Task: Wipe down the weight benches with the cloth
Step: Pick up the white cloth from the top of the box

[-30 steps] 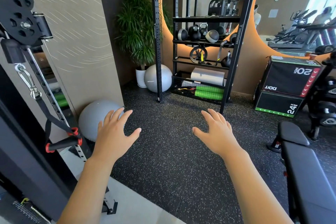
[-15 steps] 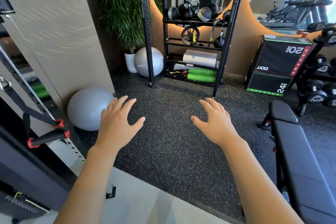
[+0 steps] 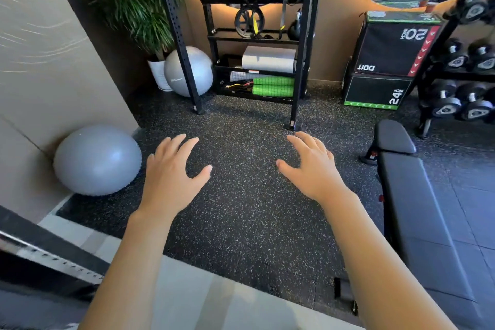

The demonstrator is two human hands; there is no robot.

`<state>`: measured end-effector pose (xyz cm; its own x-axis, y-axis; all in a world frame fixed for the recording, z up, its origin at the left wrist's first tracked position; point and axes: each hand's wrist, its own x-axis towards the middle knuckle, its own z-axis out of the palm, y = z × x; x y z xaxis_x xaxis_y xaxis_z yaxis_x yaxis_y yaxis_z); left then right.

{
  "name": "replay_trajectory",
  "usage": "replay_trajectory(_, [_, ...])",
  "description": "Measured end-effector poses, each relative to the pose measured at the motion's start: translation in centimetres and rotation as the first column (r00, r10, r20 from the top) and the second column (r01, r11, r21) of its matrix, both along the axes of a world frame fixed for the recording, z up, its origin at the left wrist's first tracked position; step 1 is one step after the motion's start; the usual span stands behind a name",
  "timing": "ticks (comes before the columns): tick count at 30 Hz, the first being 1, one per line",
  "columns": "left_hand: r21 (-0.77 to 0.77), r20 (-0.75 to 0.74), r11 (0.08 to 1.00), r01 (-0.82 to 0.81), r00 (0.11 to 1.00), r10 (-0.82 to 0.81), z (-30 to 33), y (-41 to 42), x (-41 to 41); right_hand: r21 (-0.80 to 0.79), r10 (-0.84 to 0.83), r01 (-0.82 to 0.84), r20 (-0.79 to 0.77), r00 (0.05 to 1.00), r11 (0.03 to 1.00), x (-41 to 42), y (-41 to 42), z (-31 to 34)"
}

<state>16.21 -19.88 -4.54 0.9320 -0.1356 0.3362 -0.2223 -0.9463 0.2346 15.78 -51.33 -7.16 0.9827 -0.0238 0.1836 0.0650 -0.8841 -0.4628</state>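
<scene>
Head view: left hand (image 3: 171, 174) and right hand (image 3: 313, 169) hang over the speckled floor (image 3: 241, 222), fingers spread, holding nothing. The bench (image 3: 417, 209) runs along the right, just beside the right arm, its near end cut off. Open floor ahead reaches the rack (image 3: 254, 35). Dumbbells (image 3: 466, 99) blur at the right edge.

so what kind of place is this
A gym, most likely: a padded weight bench on the right, a rack of dumbbells behind it, and a grey exercise ball on the rubber floor.
</scene>
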Motion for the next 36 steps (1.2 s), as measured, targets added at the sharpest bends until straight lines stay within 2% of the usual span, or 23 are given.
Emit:
replay_trajectory(8, [-0.024,-0.006,0.999,0.033,0.999,-0.033,0.2,-9.3,5.1,0.036,-0.042,0.043,-0.013,0.999,0.998,4.6,-8.8,-0.4])
replay_trajectory(16, [-0.028,-0.005,0.996,0.086,0.996,-0.086,0.6,-14.1,9.3,0.056,-0.085,0.085,-0.014,0.996,0.995,7.6,-13.0,-0.6])
replay_trajectory(26, [-0.035,0.005,0.988,0.153,0.988,-0.153,0.2,-14.5,17.6,0.032,-0.156,0.156,-0.014,0.988,0.987,14.3,-12.9,-0.8])
replay_trajectory(36, [-0.072,-0.006,0.963,0.262,0.965,-0.263,0.3,-11.3,33.8,-0.021,-0.241,0.241,0.015,0.970,0.970,27.8,-8.9,0.0])
